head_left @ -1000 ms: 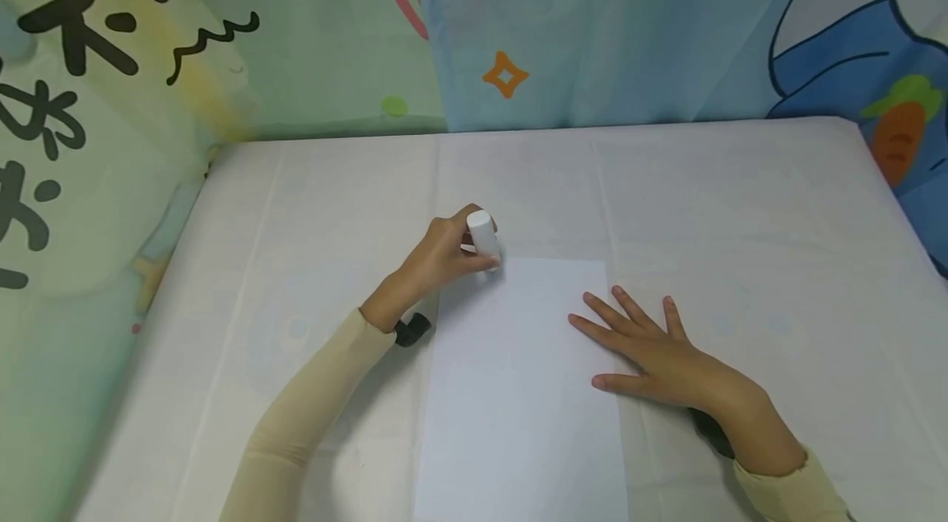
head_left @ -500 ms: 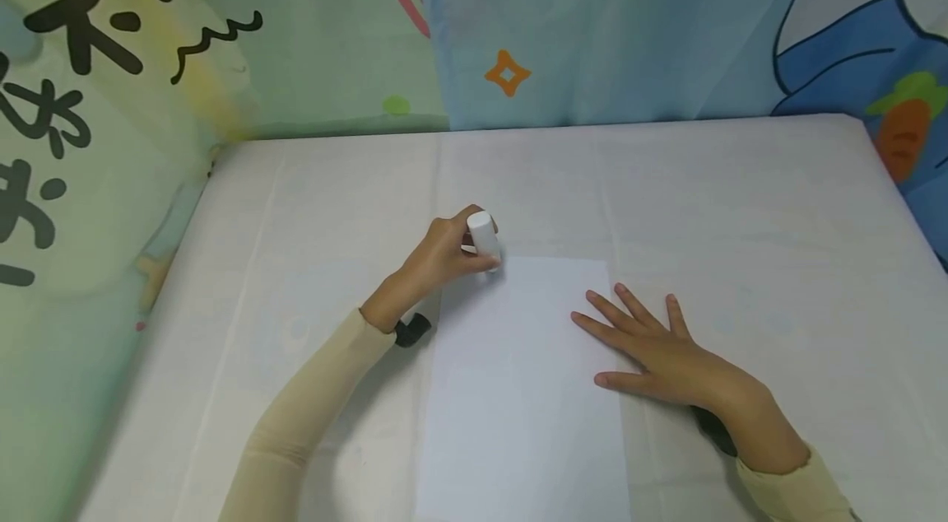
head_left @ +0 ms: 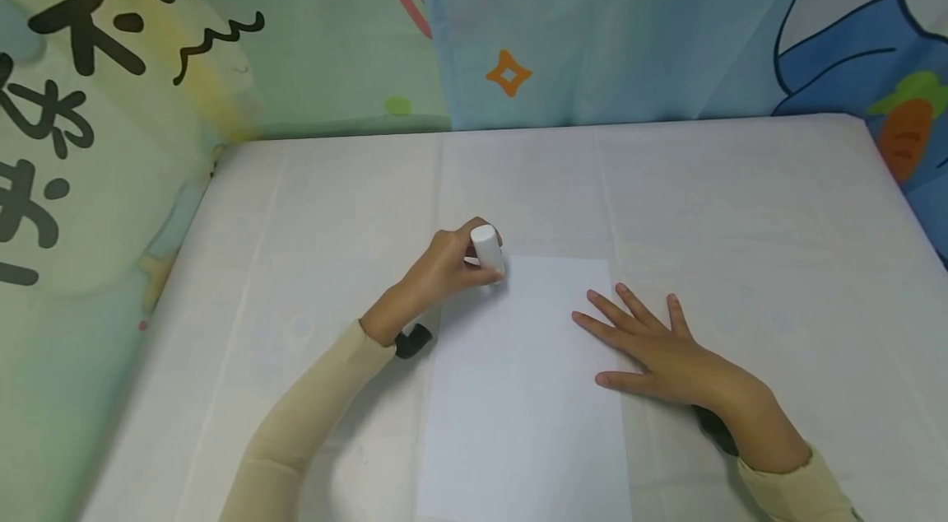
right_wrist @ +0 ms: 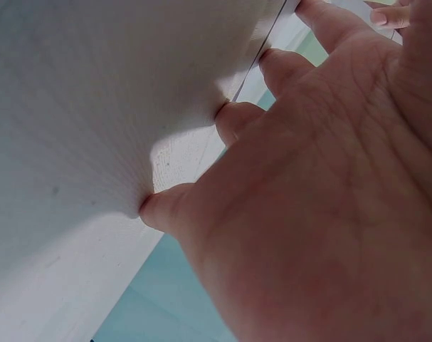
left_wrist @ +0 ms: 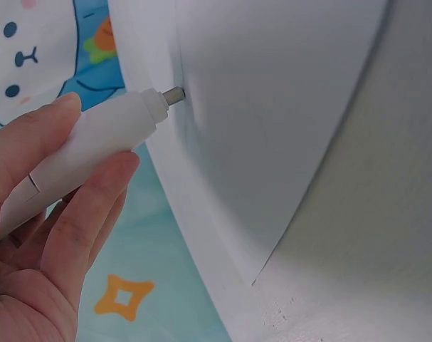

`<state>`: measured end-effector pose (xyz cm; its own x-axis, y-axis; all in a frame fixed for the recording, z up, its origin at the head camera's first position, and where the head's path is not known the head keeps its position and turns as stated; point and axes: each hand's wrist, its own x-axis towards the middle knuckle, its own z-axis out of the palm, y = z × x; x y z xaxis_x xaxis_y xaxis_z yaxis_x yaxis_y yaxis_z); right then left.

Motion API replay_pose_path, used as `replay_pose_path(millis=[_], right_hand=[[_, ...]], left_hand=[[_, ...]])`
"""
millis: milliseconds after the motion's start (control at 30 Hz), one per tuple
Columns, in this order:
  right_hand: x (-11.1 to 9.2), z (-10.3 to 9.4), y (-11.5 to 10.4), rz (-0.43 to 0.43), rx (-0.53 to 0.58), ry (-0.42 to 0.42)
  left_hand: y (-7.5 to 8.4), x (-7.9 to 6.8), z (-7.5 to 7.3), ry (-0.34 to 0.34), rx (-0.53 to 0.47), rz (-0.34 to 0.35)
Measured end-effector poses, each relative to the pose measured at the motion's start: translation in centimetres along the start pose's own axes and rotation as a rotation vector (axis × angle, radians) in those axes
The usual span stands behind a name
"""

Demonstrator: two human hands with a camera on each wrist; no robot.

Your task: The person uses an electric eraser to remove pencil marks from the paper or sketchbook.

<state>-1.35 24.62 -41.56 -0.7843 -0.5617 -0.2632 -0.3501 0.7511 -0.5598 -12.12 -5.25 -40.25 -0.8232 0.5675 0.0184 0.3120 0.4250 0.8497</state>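
My left hand (head_left: 440, 267) holds a thick white pen-shaped tool (left_wrist: 95, 146) between thumb and fingers, near the top left corner of a plain white sheet of paper (head_left: 526, 390). In the left wrist view a short, narrow grey tip (left_wrist: 174, 95) points toward the paper, but contact is hard to judge. With fingers spread, my right hand (head_left: 666, 361) rests at the sheet's right edge. Its thumb and some fingertips lie over the paper, the little finger over the tablecloth. In the right wrist view the palm (right_wrist: 308, 185) faces the camera, raised off the surface.
A white cloth (head_left: 318, 201) covers the table under the paper. Behind it and at the left hangs a printed curtain (head_left: 607, 28) with a carrot, an orange star and dark lettering. A black wrist device (head_left: 413, 341) sits below the left wrist.
My left hand and the white tool have shifted slightly nearer to me and a touch rightward along the paper's top left corner. The right hand stays in place on the sheet.
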Motion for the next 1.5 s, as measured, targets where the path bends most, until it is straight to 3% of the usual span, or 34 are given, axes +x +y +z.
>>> replay_pose_path(millis=[433, 800, 1500], right_hand=[[0.0, 0.1, 0.2, 0.004, -0.007, -0.001], [0.0, 0.1, -0.1, -0.006, 0.008, 0.009], [0.0, 0.1, 0.0, -0.006, -0.002, 0.007]], left_hand=[[0.3, -1.1, 0.2, -0.015, -0.005, 0.023], [-0.2, -0.5, 0.1, 0.033, -0.034, 0.028], [0.1, -1.7, 0.5, -0.002, 0.002, 0.051]])
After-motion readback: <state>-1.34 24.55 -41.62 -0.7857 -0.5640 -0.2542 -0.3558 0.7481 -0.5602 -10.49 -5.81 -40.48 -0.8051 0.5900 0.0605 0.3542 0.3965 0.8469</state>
